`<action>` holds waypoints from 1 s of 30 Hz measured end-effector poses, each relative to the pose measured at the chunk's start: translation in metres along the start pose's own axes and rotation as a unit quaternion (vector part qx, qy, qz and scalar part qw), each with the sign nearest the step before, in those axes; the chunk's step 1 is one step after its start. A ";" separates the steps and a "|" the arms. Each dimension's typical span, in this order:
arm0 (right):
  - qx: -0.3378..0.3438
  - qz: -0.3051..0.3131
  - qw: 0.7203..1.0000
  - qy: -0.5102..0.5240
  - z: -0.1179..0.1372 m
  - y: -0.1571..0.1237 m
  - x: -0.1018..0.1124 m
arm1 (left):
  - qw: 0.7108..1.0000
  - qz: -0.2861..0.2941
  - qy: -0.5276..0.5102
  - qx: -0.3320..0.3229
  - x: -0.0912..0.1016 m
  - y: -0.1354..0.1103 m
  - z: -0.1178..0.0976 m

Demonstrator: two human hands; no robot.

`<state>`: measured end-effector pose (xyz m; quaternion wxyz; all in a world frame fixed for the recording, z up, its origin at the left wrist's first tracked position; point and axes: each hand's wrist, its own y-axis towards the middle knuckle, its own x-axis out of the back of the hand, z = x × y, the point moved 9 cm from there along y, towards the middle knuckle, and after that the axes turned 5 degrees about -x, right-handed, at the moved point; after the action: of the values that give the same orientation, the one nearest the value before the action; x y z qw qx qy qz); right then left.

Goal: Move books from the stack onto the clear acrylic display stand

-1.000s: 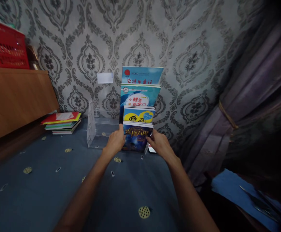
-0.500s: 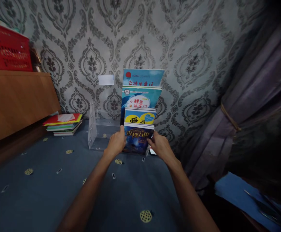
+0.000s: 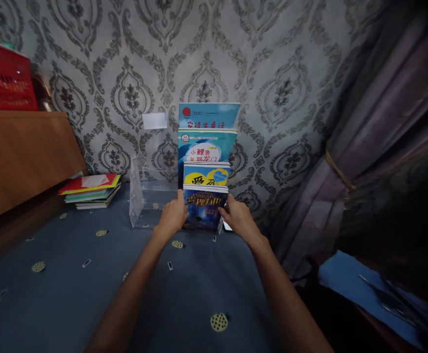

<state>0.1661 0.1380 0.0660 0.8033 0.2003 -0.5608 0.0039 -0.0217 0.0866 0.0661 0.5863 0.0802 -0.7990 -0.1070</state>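
A clear tiered stand (image 3: 140,201) sits on the blue cloth against the patterned wall. Its right half carries several upright books in stepped rows. The front one is a dark blue book (image 3: 204,210) with gold lettering. Behind it rise a yellow book (image 3: 206,174), a teal book (image 3: 207,145) and a light blue book (image 3: 208,115). My left hand (image 3: 172,217) grips the dark blue book's left edge. My right hand (image 3: 237,218) holds its right edge, with fingers curled round it. The stand's left half holds nothing.
A stack of flat books (image 3: 90,189) with a red cover on top lies at the left by a wooden cabinet (image 3: 18,157). A red crate (image 3: 4,76) sits on the cabinet. A tied grey curtain (image 3: 349,162) hangs at the right. A blue object (image 3: 357,289) lies lower right.
Both hands stay on the dark blue book at the front of the stand. The view has shifted slightly, so everything sits a little further left.
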 end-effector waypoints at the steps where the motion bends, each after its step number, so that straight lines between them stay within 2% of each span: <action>1: 0.000 0.005 1.000 0.010 -0.001 0.000 0.000 | 1.000 0.004 0.006 0.000 0.000 0.000 0.000; 6: -0.010 0.036 0.997 0.073 -0.005 -0.001 0.004 | 0.999 0.026 0.025 0.009 0.003 -0.002 0.002; 20: 0.005 0.026 0.987 0.161 -0.011 -0.005 0.019 | 1.000 0.010 0.007 -0.019 0.010 -0.002 0.000; 30: 0.000 0.024 0.989 0.148 -0.018 -0.005 0.025 | 1.000 -0.011 0.005 -0.025 0.014 -0.002 0.006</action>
<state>0.1929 0.1333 0.0818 0.8772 0.1839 -0.4404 0.0528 -0.0311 0.0818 0.0768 0.5909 0.0745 -0.7921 -0.1332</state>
